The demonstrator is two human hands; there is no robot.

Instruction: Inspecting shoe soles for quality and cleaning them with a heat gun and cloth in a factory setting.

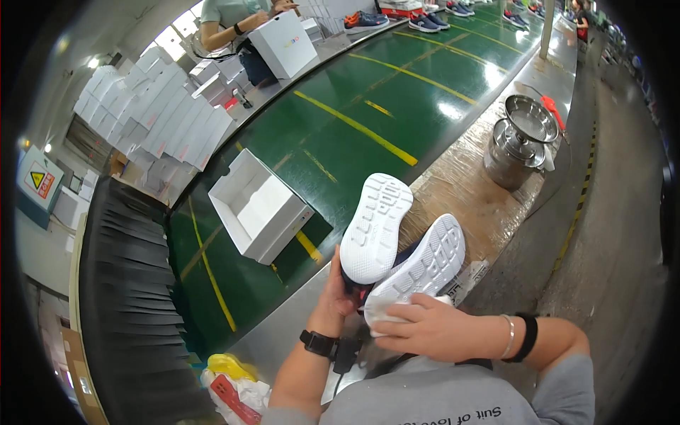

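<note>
Two sneakers [377, 227] with white treaded soles are turned sole-up in front of me. My left hand [336, 294] grips the left shoe along its dark upper, with part of the fingers hidden behind it. The second sneaker [425, 263] leans against the first, its sole facing up and to the right. My right hand [421, 327] presses on the heel end of that second sole. A white cloth [444, 299] shows at the edge of its bent fingers; most of it is covered by the hand.
An open white shoebox [261, 205] lies on the green conveyor belt [340, 120]. Metal pots [513, 152] stand on the film-covered ledge at right. Across the belt, a person holds a white box [283, 44] near stacked boxes [152, 106]. A dark strip curtain [134, 283] hangs at left.
</note>
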